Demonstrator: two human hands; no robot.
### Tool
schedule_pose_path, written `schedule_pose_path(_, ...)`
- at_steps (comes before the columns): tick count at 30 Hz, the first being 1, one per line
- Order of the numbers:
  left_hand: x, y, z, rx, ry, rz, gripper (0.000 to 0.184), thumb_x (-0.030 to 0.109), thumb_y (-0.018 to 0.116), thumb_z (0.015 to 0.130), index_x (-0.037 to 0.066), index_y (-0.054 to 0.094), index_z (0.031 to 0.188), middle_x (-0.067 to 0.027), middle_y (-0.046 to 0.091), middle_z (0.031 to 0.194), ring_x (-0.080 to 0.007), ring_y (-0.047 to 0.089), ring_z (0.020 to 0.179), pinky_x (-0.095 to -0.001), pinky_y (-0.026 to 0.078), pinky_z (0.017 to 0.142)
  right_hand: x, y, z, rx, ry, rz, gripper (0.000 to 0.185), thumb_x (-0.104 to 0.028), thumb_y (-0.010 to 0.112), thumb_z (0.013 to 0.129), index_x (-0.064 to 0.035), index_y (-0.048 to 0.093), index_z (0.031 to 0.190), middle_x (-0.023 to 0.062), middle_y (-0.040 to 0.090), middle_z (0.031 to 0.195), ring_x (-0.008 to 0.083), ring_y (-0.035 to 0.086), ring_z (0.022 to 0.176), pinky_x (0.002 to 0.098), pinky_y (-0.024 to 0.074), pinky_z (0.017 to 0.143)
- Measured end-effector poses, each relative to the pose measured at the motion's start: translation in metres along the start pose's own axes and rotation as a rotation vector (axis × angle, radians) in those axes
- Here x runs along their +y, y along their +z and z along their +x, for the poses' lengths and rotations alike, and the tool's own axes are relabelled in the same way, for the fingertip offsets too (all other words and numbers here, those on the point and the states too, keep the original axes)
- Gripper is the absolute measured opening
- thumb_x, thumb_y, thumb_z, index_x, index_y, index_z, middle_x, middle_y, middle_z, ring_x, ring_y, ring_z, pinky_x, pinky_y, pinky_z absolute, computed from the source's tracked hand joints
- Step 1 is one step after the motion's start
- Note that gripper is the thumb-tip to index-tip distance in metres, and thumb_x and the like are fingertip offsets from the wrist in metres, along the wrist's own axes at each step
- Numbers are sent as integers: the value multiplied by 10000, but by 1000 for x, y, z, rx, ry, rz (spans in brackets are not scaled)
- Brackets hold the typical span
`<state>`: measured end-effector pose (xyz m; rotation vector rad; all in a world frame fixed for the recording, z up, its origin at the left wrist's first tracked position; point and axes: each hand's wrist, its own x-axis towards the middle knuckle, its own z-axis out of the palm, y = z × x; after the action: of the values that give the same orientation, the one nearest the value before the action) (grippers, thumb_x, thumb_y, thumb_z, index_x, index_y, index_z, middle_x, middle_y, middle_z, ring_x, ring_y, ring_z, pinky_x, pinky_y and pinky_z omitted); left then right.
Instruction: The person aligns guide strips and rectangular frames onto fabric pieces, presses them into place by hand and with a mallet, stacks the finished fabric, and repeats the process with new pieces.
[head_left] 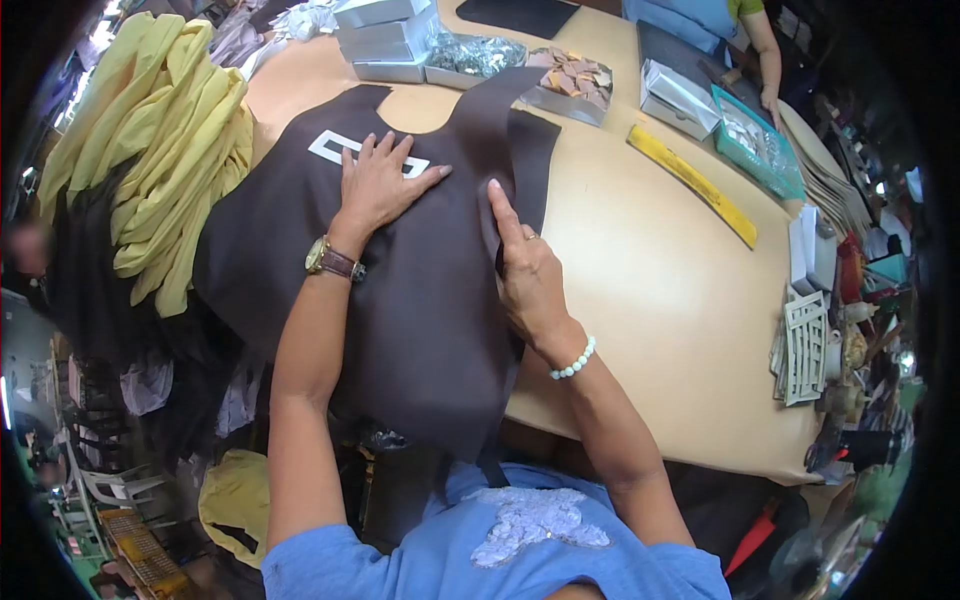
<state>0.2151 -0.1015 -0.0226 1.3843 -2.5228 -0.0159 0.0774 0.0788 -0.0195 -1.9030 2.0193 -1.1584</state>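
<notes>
A dark brown garment piece point(420, 310), with a curved neckline, lies over the table's near edge and hangs toward my body. My left hand point(380, 185) is flat on it with fingers spread, partly covering a white rectangular frame-shaped template point(328, 148). My right hand point(530, 270) is at the garment's right edge. Its index finger points forward along the cloth and the other fingers are curled at the edge, partly hidden; the cloth appears gripped there.
Yellow cloth point(180, 150) is heaped at left. White boxes point(385, 30), a bag of small dark parts point(475, 55) and a box of brown pieces point(572, 80) stand at the back. A yellow ruler point(695, 185) and teal basket point(757, 150) are at right. Another person's arm point(765, 60) reaches in.
</notes>
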Motion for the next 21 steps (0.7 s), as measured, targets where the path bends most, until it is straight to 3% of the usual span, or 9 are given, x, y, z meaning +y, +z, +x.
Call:
schedule_pose_path(4,0,-1,1,8,-5,-8,866,717,480,745,41,495,1287,-184,435,1359,-363,323,1303,-580,165,1064,0,3,-3,44,-98,-25,784,92,519,698,-112,300,1422,170,555,727,309,564,656,403,457,614)
schedule_pose_path(8,0,0,0,29,-2,-10,865,716,489,742,37,505,1277,-177,446,1348,-362,336,1292,-574,170,1067,16,-10,-3,13,60,-7,793,95,502,686,-128,304,1420,157,530,604,324,560,546,426,446,545)
schedule_pose_path(11,1,0,0,29,0,-6,867,717,495,737,35,508,1273,-174,453,1338,-359,342,1287,-571,172,1068,49,-39,-13,165,4,164,706,41,547,770,-106,299,1414,159,675,842,311,645,658,376,511,596)
schedule_pose_path(13,3,-3,-1,0,-14,4,866,711,498,738,39,497,1284,-168,440,1353,-351,331,1297,-565,175,1070,71,-69,-26,211,93,77,649,13,571,807,-82,323,1398,157,679,969,251,677,770,340,528,680)
schedule_pose_path(15,7,-10,-2,-62,-41,21,862,699,499,745,50,471,1311,-159,408,1388,-338,304,1320,-554,181,1074,95,-92,-38,302,139,65,601,23,562,826,-58,348,1382,147,683,975,180,665,829,309,511,729)
schedule_pose_path(21,7,-10,-1,-65,-49,24,862,694,517,737,56,472,1315,-158,406,1390,-335,292,1328,-549,165,1081,81,-130,-29,458,301,96,506,-6,563,858,-20,407,1340,127,676,1013,149,637,867,267,480,784)
